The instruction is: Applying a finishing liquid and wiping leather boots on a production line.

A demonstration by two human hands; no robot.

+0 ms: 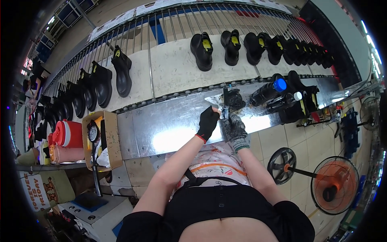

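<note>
My left hand (207, 123), in a black glove with a red cuff, is closed, its bared fingertips pinched beside an upright dark metal fixture (225, 101) at the bench's far side. What they pinch is too small to make out. My right hand (236, 131), in a grey knit glove, lies just right of the left with its fingers curled in against the lower end of the fixture; what it grips is hidden. A dark lump of soiled material (236, 101) rests by the fixture, with a pale scrap (213, 99) on its left.
The steel bench (161, 129) fronts a conveyor (169, 64) carrying rows of black boots (201, 51). To the right are a blue-capped bottle (266, 92), a white-capped bottle (282, 103) and more boots. At left stand a cardboard box (115, 141) and red jug (72, 133). A fan (334, 185) stands low right.
</note>
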